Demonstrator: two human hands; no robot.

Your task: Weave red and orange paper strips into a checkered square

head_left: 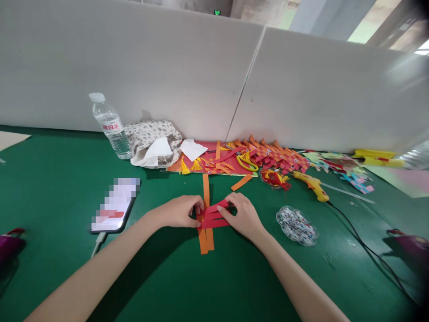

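Observation:
Red paper strips (214,222) lie across upright orange paper strips (205,241) on the green table in front of me. My left hand (182,211) pinches the left end of the red strips where they cross the orange ones. At the right end, my right hand (243,213) grips a red strip between thumb and fingers. Its upper edge is lifted a little. Just above the right hand lies a loose orange strip (241,182).
A phone (115,205) on a cable lies left. Behind stand a water bottle (112,127) and tissue pouch (152,138), beside woven red-orange paper pieces (275,154). To the right are a yellow glue gun (311,185), its black cord, and a dish of googly eyes (296,226).

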